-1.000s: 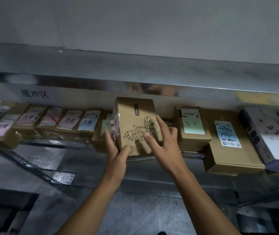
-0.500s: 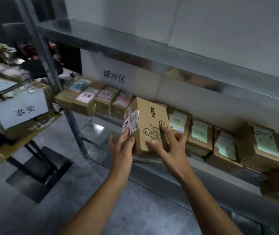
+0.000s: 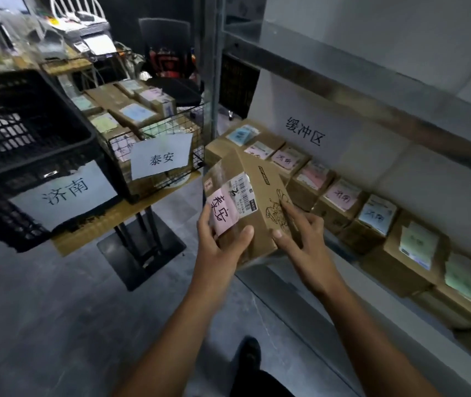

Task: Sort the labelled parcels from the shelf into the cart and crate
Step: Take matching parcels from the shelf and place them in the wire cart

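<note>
Cardboard, brown and printed with a line drawing (image 3: 278,209), makes up the parcel (image 3: 257,179) held up in front of the person, tilted, with one corner pointing down between the two hands. The left hand (image 3: 218,245) grips its lower left part: the thumb lies across the near edge and the fingers (image 3: 205,222) wrap round the face that carries a pink handwritten label (image 3: 222,212). A white barcode sticker (image 3: 244,193) sits just beside that label. The right hand (image 3: 301,236) holds the opposite side, thumb pressed at the lower corner and forefinger laid along the drawing, the other fingers bent against the box. The parcel hangs over the grey floor (image 3: 56,310), just in front of the metal shelf (image 3: 274,285) and clear of it.

On the shelf to the right, a row of parcels (image 3: 343,202) stands side by side, with pink, blue and green labels facing up. To the left, a wire cart (image 3: 182,124) packed with boxes carries a white paper sign (image 3: 161,159). Beside it a black crate (image 3: 28,124) bears its own paper sign (image 3: 65,191). Both rest on a cardboard-topped surface (image 3: 108,222). A dark shoe (image 3: 247,353) shows below the arms.
</note>
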Action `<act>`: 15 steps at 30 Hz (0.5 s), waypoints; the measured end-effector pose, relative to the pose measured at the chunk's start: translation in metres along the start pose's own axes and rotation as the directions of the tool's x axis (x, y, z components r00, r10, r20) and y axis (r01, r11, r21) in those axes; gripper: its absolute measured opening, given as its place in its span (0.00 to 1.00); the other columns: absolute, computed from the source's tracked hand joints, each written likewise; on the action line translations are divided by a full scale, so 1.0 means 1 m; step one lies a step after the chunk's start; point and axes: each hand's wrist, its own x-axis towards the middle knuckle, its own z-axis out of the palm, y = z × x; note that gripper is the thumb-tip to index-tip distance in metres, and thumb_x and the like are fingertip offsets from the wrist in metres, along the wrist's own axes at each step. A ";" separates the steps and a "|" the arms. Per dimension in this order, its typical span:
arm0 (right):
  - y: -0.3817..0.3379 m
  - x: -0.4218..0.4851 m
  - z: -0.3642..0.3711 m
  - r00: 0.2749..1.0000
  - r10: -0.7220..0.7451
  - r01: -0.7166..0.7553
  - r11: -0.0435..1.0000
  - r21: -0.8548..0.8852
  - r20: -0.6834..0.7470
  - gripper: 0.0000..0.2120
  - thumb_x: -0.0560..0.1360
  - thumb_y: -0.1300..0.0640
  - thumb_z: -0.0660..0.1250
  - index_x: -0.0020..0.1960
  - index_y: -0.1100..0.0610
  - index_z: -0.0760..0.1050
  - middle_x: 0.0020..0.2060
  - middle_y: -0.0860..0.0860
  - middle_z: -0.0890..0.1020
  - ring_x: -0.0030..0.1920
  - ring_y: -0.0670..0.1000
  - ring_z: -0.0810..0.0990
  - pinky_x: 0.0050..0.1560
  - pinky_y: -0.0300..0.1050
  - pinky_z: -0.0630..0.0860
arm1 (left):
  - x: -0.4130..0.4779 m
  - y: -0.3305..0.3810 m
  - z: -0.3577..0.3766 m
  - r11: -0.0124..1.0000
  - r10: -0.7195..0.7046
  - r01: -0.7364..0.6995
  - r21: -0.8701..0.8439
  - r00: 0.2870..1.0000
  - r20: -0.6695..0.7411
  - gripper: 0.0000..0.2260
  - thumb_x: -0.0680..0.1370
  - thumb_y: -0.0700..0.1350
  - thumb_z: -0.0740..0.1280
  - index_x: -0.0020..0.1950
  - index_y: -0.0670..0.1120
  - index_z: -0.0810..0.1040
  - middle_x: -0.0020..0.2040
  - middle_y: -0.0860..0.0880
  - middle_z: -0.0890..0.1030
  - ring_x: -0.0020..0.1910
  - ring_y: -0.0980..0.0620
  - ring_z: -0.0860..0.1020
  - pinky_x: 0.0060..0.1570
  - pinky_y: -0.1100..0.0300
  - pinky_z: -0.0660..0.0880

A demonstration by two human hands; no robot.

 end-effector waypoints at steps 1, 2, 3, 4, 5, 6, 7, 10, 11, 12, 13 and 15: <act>-0.004 0.010 0.006 1.000 -0.023 0.023 1.000 0.002 0.015 0.40 0.66 0.22 0.59 0.76 0.31 0.59 0.64 0.44 0.62 0.63 0.33 0.65 0.65 0.37 0.66 | 0.006 0.002 -0.007 1.000 0.019 -0.019 0.001 1.000 -0.015 0.44 0.65 0.65 0.80 0.75 0.74 0.60 0.78 0.54 0.70 0.70 0.52 0.75 0.66 0.46 0.77; -0.007 0.022 0.011 0.999 -0.043 0.042 0.999 0.009 0.033 0.40 0.66 0.22 0.59 0.76 0.31 0.59 0.65 0.45 0.63 0.63 0.29 0.63 0.64 0.34 0.65 | 0.012 0.006 -0.013 0.999 0.041 -0.040 0.008 0.999 -0.033 0.44 0.65 0.64 0.79 0.76 0.72 0.60 0.77 0.55 0.70 0.70 0.54 0.75 0.66 0.48 0.78; -0.011 0.034 0.018 0.997 -0.061 0.060 0.998 0.023 0.052 0.41 0.66 0.23 0.59 0.76 0.32 0.60 0.65 0.45 0.63 0.64 0.28 0.63 0.64 0.31 0.65 | 0.018 0.011 -0.018 0.998 0.066 -0.065 0.012 0.996 -0.053 0.43 0.66 0.64 0.79 0.77 0.72 0.60 0.78 0.56 0.69 0.70 0.56 0.75 0.64 0.52 0.78; -0.016 0.047 0.024 0.994 -0.079 0.076 0.996 0.039 0.070 0.42 0.66 0.23 0.60 0.77 0.34 0.60 0.65 0.46 0.63 0.64 0.30 0.64 0.65 0.32 0.65 | 0.026 0.015 -0.024 0.996 0.089 -0.088 0.020 0.993 -0.080 0.42 0.68 0.64 0.78 0.77 0.71 0.60 0.78 0.58 0.68 0.69 0.60 0.75 0.63 0.57 0.78; -0.021 0.061 0.031 0.992 -0.095 0.091 0.994 0.053 0.088 0.43 0.66 0.23 0.60 0.78 0.35 0.61 0.66 0.46 0.63 0.65 0.34 0.66 0.66 0.34 0.66 | 0.034 0.019 -0.030 0.994 0.107 -0.105 0.031 0.988 -0.107 0.41 0.70 0.63 0.78 0.78 0.71 0.59 0.78 0.59 0.67 0.68 0.63 0.74 0.60 0.62 0.78; -0.026 0.075 0.038 0.988 -0.115 0.108 0.992 0.069 0.105 0.44 0.65 0.23 0.60 0.78 0.36 0.61 0.67 0.46 0.62 0.65 0.38 0.67 0.66 0.35 0.67 | 0.043 0.024 -0.035 0.992 0.125 -0.120 0.043 0.983 -0.136 0.40 0.71 0.62 0.77 0.78 0.71 0.59 0.78 0.60 0.67 0.67 0.65 0.74 0.58 0.65 0.78; -0.031 0.090 0.044 0.983 -0.138 0.128 0.988 0.087 0.119 0.44 0.65 0.23 0.60 0.79 0.37 0.61 0.67 0.46 0.62 0.64 0.37 0.67 0.64 0.32 0.67 | 0.052 0.030 -0.040 0.989 0.146 -0.139 0.051 0.976 -0.161 0.40 0.72 0.63 0.77 0.77 0.72 0.59 0.78 0.60 0.66 0.68 0.65 0.73 0.59 0.64 0.78; -0.052 0.133 0.058 0.971 -0.198 0.176 0.972 0.156 0.137 0.45 0.65 0.24 0.62 0.79 0.39 0.63 0.67 0.45 0.62 0.64 0.34 0.66 0.56 0.18 0.63 | 0.080 0.052 -0.051 0.977 0.207 -0.184 0.111 0.943 -0.261 0.37 0.68 0.68 0.77 0.72 0.77 0.62 0.79 0.60 0.64 0.73 0.59 0.71 0.68 0.50 0.75; -0.059 0.147 0.061 0.967 -0.213 0.188 0.967 0.172 0.142 0.46 0.65 0.24 0.62 0.79 0.40 0.63 0.67 0.46 0.62 0.65 0.38 0.67 0.56 0.16 0.62 | 0.090 0.062 -0.053 0.969 0.236 -0.199 0.147 0.923 -0.304 0.37 0.68 0.67 0.77 0.72 0.77 0.63 0.78 0.60 0.62 0.72 0.59 0.71 0.68 0.49 0.76; -0.066 0.162 0.064 0.961 -0.232 0.202 0.961 0.189 0.153 0.46 0.64 0.25 0.63 0.79 0.42 0.64 0.67 0.46 0.62 0.65 0.40 0.67 0.55 0.15 0.62 | 0.100 0.071 -0.055 0.959 0.267 -0.210 0.190 0.898 -0.351 0.36 0.69 0.66 0.77 0.73 0.75 0.63 0.78 0.61 0.59 0.71 0.59 0.70 0.66 0.48 0.77; -0.074 0.175 0.066 0.953 -0.256 0.219 0.952 0.214 0.162 0.47 0.64 0.26 0.64 0.79 0.43 0.64 0.67 0.46 0.62 0.65 0.40 0.68 0.54 0.15 0.63 | 0.110 0.079 -0.057 0.948 0.296 -0.219 0.229 0.872 -0.389 0.36 0.70 0.65 0.76 0.74 0.74 0.62 0.77 0.63 0.56 0.72 0.56 0.69 0.64 0.47 0.78; -0.084 0.202 0.070 0.935 -0.310 0.258 0.927 0.272 0.171 0.46 0.65 0.27 0.66 0.79 0.43 0.65 0.67 0.46 0.62 0.66 0.32 0.66 0.55 0.16 0.64 | 0.129 0.093 -0.062 0.930 0.338 -0.228 0.287 0.835 -0.434 0.35 0.70 0.64 0.74 0.73 0.75 0.63 0.76 0.66 0.52 0.75 0.52 0.66 0.64 0.45 0.78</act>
